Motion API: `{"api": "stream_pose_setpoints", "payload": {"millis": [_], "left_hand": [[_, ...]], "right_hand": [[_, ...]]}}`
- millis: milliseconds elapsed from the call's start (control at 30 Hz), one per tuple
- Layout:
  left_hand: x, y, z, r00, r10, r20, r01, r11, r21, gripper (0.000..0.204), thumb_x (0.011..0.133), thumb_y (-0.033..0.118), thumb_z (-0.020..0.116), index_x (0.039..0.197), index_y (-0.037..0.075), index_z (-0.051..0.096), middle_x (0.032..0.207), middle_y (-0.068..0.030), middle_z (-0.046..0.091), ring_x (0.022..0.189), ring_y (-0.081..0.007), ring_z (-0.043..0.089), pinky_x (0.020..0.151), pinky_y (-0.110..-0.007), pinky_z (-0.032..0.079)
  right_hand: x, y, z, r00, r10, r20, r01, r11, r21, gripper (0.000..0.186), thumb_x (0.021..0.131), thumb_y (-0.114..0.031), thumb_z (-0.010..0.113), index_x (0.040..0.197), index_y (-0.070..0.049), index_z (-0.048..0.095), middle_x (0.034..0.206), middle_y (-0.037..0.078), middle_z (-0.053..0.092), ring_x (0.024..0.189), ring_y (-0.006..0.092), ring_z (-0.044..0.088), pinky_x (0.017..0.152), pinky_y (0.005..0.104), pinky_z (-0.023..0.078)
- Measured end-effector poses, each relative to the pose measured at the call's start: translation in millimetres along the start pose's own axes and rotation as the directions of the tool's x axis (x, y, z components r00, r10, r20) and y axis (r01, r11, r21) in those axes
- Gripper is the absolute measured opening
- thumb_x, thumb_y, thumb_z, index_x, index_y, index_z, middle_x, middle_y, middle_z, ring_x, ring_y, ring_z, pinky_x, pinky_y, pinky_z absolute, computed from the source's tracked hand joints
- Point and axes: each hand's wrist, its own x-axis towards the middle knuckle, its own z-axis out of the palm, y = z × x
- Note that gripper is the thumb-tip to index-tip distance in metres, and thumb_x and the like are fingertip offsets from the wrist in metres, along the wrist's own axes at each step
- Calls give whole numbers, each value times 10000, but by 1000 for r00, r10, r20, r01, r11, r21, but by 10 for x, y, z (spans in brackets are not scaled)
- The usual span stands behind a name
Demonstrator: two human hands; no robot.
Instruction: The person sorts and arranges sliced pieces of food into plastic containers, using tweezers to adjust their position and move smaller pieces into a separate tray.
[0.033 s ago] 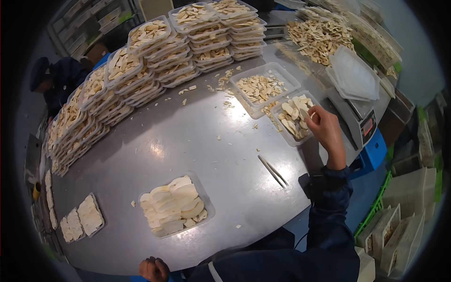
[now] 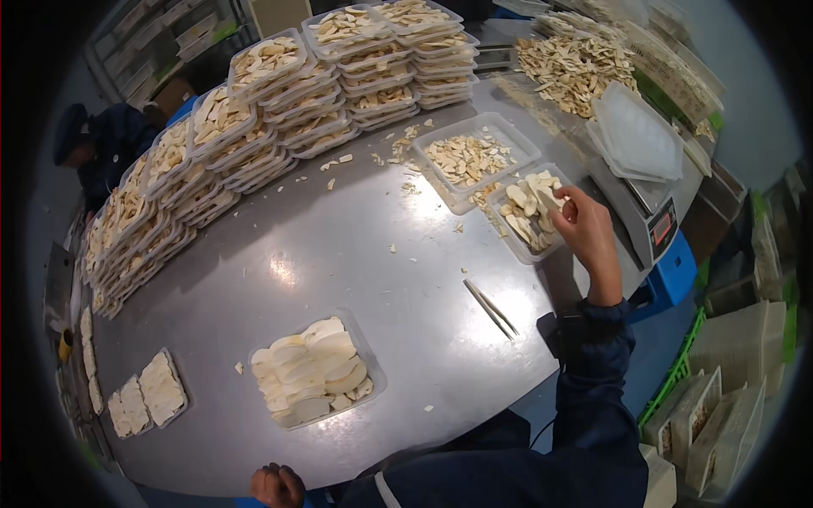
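Near edge of steel table (image 2: 406, 330): left hand (image 2: 278, 486), fingers curled inward; cannot tell whether it is clenched on anything. Just beyond, clear tray (image 2: 378, 372), packed with pale slices (image 2: 309, 368) laid in overlapping rows. Near left: small packs (image 2: 157, 389) of whitish pieces, side by side. Near right, beside the table: green basket (image 2: 677, 369).

Middle right: metal tweezers (image 2: 490, 309) lying on the table, untouched, well apart from both hands.

Farther, right: right hand (image 2: 583, 227) over second tray (image 2: 518, 250), thumb and fingertips pinching one pale slice (image 2: 551, 200); loose slices in the tray beneath. Right of this hand: scale (image 2: 659, 229), lit display. Stacked translucent lids (image 2: 639, 135) on the scale's far part.

Just beyond the second tray: larger tray (image 2: 527, 142) holding smaller chips (image 2: 468, 159); crumbs scattered left of it.

Far left to far centre: tall stacks of filled trays (image 2: 313, 93). Far right: heap of slices (image 2: 576, 72). Far left, behind the stacks: co-worker (image 2: 114, 148) in dark clothing and cap.
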Motion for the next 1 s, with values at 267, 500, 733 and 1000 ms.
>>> {"api": "stream_pose_setpoints", "payload": {"millis": [267,500,733,1000], "left_hand": [[39,38,-13,1000,-21,-20,21,1000,-8,320,870,-10,642,627,50,442,585,-136,441,507,-317,426,470,-416,363],[-2,37,-31,999,-33,12,33,998,48,298,885,16,636,644,55,465,598,-137,458,517,-324,442,479,-425,373],[-17,17,-4,999,-37,10,36,999,33,269,891,18,634,667,51,490,605,-137,463,520,-321,446,484,-422,374],[-35,3,28,998,-47,-47,46,999,-13,350,881,-18,630,619,58,411,570,-125,403,483,-291,395,449,-403,328]], "right_hand": [[-74,-33,89,950,-113,289,150,983,-106,247,749,-321,719,844,-94,719,693,109,666,680,310,651,626,399,497],[-49,27,86,945,-83,317,97,995,-29,220,765,-261,711,822,-49,710,629,104,614,569,238,590,550,349,443],[10,203,76,950,70,303,-196,891,409,246,864,-269,671,825,-26,681,638,-47,525,550,67,463,517,248,362],[89,239,61,810,132,571,-575,367,731,237,904,-306,652,742,-158,564,614,-85,393,526,26,337,462,206,267]]}}
